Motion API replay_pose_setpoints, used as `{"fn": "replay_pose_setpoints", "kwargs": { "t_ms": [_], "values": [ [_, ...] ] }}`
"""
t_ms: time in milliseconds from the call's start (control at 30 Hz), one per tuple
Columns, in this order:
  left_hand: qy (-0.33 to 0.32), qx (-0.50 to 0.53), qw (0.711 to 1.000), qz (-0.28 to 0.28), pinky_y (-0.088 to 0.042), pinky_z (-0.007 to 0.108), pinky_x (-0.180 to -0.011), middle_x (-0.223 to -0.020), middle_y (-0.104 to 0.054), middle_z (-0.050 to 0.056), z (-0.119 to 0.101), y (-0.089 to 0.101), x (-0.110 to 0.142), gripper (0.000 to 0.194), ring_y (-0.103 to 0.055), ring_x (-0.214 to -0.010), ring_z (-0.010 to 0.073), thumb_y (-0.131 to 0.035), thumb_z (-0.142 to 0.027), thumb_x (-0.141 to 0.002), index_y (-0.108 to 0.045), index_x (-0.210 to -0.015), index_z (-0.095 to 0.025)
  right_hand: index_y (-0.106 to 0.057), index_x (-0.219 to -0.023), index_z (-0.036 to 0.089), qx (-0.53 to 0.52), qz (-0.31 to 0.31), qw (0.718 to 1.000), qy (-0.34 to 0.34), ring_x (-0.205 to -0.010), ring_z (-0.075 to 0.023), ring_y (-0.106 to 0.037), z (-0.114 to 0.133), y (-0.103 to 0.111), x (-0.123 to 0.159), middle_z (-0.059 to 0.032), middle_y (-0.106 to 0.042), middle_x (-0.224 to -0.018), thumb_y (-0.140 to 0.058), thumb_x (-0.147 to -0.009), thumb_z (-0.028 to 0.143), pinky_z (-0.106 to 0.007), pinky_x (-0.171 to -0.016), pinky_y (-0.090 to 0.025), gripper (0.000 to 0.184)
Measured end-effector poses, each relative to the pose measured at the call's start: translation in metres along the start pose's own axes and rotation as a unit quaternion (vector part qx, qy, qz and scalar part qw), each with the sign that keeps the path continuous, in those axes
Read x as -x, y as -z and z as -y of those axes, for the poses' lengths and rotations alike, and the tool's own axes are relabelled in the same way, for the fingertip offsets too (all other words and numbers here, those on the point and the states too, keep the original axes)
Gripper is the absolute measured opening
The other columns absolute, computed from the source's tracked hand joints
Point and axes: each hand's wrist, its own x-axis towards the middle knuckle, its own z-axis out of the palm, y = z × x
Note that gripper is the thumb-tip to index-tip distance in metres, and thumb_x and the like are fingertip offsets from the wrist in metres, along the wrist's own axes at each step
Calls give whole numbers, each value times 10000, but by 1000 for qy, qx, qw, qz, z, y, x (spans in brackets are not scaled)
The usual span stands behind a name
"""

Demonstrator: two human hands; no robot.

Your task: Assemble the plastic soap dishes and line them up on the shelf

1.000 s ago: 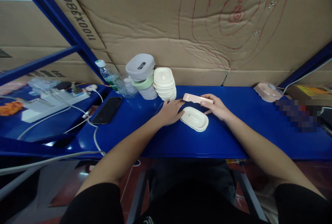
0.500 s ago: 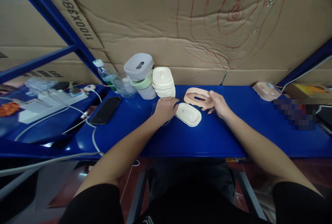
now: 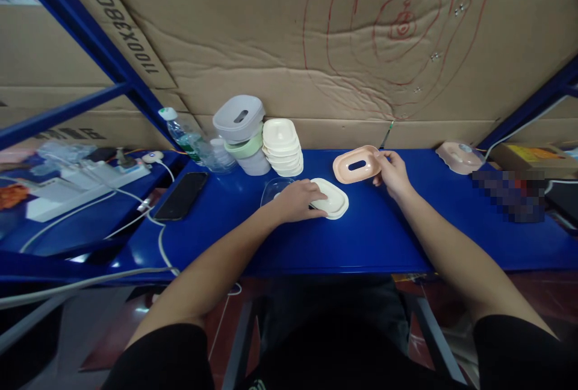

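Note:
My right hand point(image 3: 392, 173) grips the right end of a peach rounded plastic piece point(image 3: 343, 169) with a long slot in its middle. The piece is tilted, so that its hollow inside faces me. Lower and to the left, a cream oval plastic piece point(image 3: 339, 204) with a raised rim lies on the blue table point(image 3: 316, 251). Fingers of my left hand point(image 3: 301, 200) reach over its left end, with the thumb at the near edge. Partly behind that hand sits a clear plastic piece point(image 3: 274, 188).
Behind my left hand stand a stack of cream pieces point(image 3: 283, 155) and a pile of grey and green slotted ones point(image 3: 239, 119). A bottle point(image 3: 183, 134) and a phone point(image 3: 181, 195) are at left. Another peach piece point(image 3: 459, 158) lies far right, before the cardboard wall point(image 3: 253, 35).
My right hand has turned the peach piece over, from its scalloped outside to its hollow side, and shifted it slightly right. My left hand has moved right onto the cream piece.

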Motion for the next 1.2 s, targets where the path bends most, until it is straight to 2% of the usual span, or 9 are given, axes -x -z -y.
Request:
{"fn": "replay_pose_setpoints", "kwargs": {
  "t_ms": [167, 433, 500, 600, 700, 800, 900, 1000, 1200],
  "values": [
    [-2, 5, 1000, -20, -491, 428, -1007, -1296, -782, 74, 6, 1, 2, 263, -682, -1125, 274, -638, -407, -1041, -818, -1149, -248, -590, -1243, 220, 51, 21, 998, -24, -411, -189, -646, -3, -3, 1, 26, -652, -582, -678, -887, 679, -262, -353, -488, 588],
    [1, 39, 999, -26, -493, 426, -1004, -1174, -797, 88, 6, 3, 2, 320, -708, -1132, 272, -662, -502, -1028, -818, -968, -230, -706, -1302, 152, 194, 47, 980, 3, -323, -158, -504, -6, 12, -6, 19, -602, -490, -526, -967, 434, -271, -329, -390, 472],
    [0, 44, 999, -23, -495, 407, -972, -1074, -793, 80, 7, 2, 2, 339, -715, -1069, 253, -651, -497, -1031, -805, -891, -229, -648, -1441, 119, 192, 50, 980, -14, -318, -163, -492, -6, 11, -6, 25, -596, -477, -560, -943, 402, -276, -325, -374, 579],
    [0, 34, 999, -17, -490, 394, -929, -990, -776, 74, 10, 1, 1, 383, -708, -998, 240, -640, -492, -1034, -767, -801, -216, -332, -1700, 82, 162, 75, 982, -67, -328, -180, -528, -3, 4, -1, 23, -652, -513, -638, -899, 364, -277, -310, -377, 903],
    [2, 20, 1000, -12, -485, 398, -908, -994, -773, 79, 13, 0, 1, 429, -697, -950, 237, -633, -491, -1037, -724, -734, -201, -115, -1756, 86, 116, 132, 978, -113, -374, -197, -608, 2, -6, 9, -21, -752, -627, -711, -885, 377, -281, -323, -445, 1094],
    [6, 18, 1000, -10, -487, 401, -917, -1048, -780, 76, 13, 0, 1, 421, -698, -973, 242, -648, -484, -1030, -716, -727, -200, -304, -1709, 113, 92, 195, 968, -126, -447, -214, -690, 6, -12, 18, -90, -816, -765, -731, -921, 496, -291, -360, -510, 974],
    [18, 19, 1000, -11, -493, 409, -940, -1077, -780, 71, 12, 1, 0, 337, -699, -1022, 256, -681, -471, -1007, -750, -805, -210, -692, -1374, 159, 144, 219, 962, -70, -445, -193, -677, 3, -12, 20, -91, -804, -759, -742, -922, 574, -285, -383, -499, 615],
    [33, 14, 999, -14, -503, 414, -944, -1047, -773, 78, 12, 2, 1, 281, -699, -1028, 263, -683, -442, -998, -761, -856, -212, -783, -1105, 191, 227, 197, 953, 29, -480, -180, -657, -5, -8, 14, -69, -785, -759, -733, -925, 547, -319, -492, -540, 402],
    [37, 16, 999, -13, -507, 410, -927, -1026, -776, 75, 12, 4, 1, 243, -706, -1002, 256, -664, -407, -998, -760, -892, -210, -756, -1329, 227, 281, 206, 898, 268, -859, -254, -718, -17, -2, 4, -95, -785, -1070, -729, -893, 389, -458, -858, -601, 466]
  ]
}}
